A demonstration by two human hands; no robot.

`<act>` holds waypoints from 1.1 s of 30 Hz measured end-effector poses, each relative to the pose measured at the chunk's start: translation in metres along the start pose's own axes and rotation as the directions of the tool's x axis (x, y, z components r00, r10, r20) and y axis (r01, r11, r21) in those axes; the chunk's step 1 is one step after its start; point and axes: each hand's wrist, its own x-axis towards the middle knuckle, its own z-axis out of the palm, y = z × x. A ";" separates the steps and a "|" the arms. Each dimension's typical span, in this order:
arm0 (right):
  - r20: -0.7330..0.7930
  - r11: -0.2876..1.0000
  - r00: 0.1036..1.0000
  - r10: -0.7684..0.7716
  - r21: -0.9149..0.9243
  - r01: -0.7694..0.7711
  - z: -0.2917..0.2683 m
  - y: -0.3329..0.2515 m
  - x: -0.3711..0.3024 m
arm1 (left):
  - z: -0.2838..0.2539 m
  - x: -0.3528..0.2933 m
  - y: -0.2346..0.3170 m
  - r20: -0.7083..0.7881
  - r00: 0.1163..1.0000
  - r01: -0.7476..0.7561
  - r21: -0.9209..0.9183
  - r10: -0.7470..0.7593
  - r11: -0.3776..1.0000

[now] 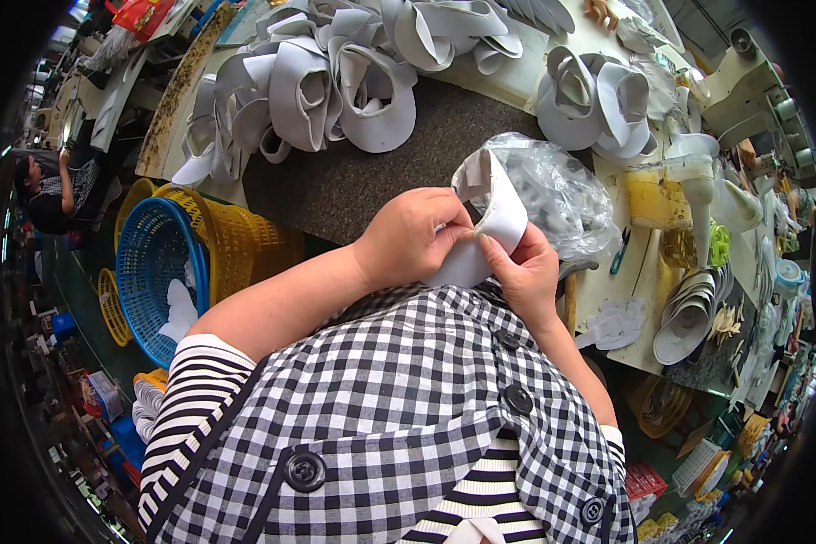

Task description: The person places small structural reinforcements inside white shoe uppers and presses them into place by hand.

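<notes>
White shoe upper (505, 214) in both hands' (412, 234) (529, 276) nearly closed pinch

Close downward fisheye from head, rim seemingly murky

Curved white pieces (378, 122) crowd a worktable (508, 86) in a workshop, with plastic baskets (197, 263) standing alongside, a yellowed tub (657, 198) on top, and another person (54, 199) near a second table (120, 98).
</notes>
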 end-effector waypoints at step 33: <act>-0.010 0.988 0.993 0.120 0.099 -0.118 -0.001 0.008 0.009 | 0.015 -0.008 0.006 -0.179 0.984 0.004 0.016 -0.001 1.000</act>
